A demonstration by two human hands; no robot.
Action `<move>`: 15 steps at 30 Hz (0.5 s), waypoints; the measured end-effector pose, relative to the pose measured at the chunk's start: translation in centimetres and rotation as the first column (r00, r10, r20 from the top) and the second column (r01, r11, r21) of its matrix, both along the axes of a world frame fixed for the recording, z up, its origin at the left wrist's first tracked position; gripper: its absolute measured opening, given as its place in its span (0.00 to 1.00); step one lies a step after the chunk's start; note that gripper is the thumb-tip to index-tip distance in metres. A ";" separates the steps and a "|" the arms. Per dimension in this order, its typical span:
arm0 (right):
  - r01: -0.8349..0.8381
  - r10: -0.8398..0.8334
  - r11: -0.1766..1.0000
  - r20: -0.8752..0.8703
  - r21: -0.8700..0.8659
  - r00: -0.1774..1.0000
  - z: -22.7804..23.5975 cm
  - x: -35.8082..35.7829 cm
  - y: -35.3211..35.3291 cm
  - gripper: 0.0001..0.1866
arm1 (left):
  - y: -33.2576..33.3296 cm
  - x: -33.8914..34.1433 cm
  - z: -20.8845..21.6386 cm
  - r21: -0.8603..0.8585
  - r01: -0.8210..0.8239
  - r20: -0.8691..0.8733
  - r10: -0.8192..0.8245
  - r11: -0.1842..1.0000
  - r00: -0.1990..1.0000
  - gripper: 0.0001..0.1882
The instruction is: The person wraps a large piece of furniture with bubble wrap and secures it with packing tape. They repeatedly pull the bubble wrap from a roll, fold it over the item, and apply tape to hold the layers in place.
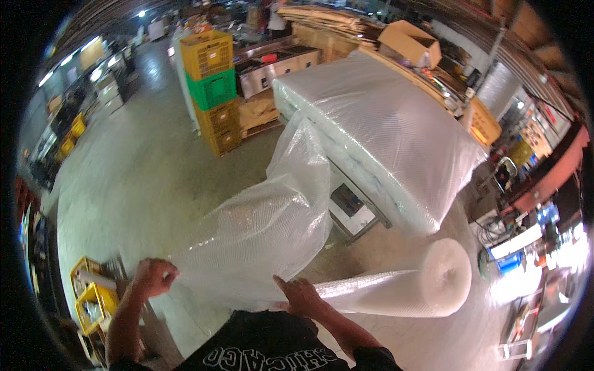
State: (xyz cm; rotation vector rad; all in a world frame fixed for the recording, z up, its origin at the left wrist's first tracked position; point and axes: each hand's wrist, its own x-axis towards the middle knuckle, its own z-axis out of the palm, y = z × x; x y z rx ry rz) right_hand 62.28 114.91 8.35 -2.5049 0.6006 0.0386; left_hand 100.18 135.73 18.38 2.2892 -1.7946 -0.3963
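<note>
A wide sheet of clear bubble wrap stretches in front of me, its far end reaching the side of a large boxy object draped in the same wrap. My left hand is closed on the sheet's left edge, thumb and fingers curled together. Nearer my body, my right hand pinches the sheet, with one finger pointing out. To the right lies a thick roll of bubble wrap, and a length of it runs back towards my right hand. Part of a metal frame shows below the covered object.
Yellow and green plastic crates stand stacked beyond the sheet. A cardboard box rests behind the covered object. Yellow bins sit on the floor at the lower left. Cables and a blue container lie at the right.
</note>
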 end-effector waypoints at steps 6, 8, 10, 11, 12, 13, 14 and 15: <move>0.165 -0.161 0.984 0.057 -0.062 0.985 -1.1 4.9 4.7 0.13 | 2.7 6.5 -2.0 0.128 -0.060 -0.007 0.061 0.990 0.998 0.10; 0.168 -0.170 0.982 -0.017 -0.081 0.985 -0.4 5.6 6.7 0.13 | 1.8 5.6 -2.3 0.214 -0.101 0.011 0.101 0.972 0.995 0.14; 0.153 -0.160 0.986 -0.103 -0.073 0.982 0.9 7.0 8.3 0.13 | 3.8 4.9 -8.4 0.017 0.021 -0.209 -0.017 1.000 0.978 0.28; 0.162 -0.168 0.985 -0.177 -0.052 0.970 1.0 7.6 9.2 0.13 | 3.3 1.5 -6.9 0.000 0.134 -0.166 -0.132 0.991 0.977 0.33; 0.156 -0.159 0.987 -0.243 -0.031 0.957 1.2 8.3 9.9 0.13 | 3.5 -1.0 -7.5 -0.001 0.175 -0.293 -0.168 0.985 0.941 0.38; 0.149 -0.151 0.989 -0.253 -0.026 0.956 1.2 8.7 10.4 0.14 | 3.3 -3.3 -8.2 -0.011 0.217 -0.335 -0.208 0.976 0.919 0.36; 0.131 -0.131 0.991 -0.263 -0.018 0.956 1.1 8.8 10.9 0.14 | 3.1 -4.9 -9.2 -0.021 0.249 -0.375 -0.239 0.968 0.896 0.34; 0.104 -0.100 0.995 -0.277 0.002 0.956 0.6 9.0 11.5 0.15 | 2.9 -5.9 -11.2 -0.013 0.264 -0.370 -0.250 0.964 0.895 0.31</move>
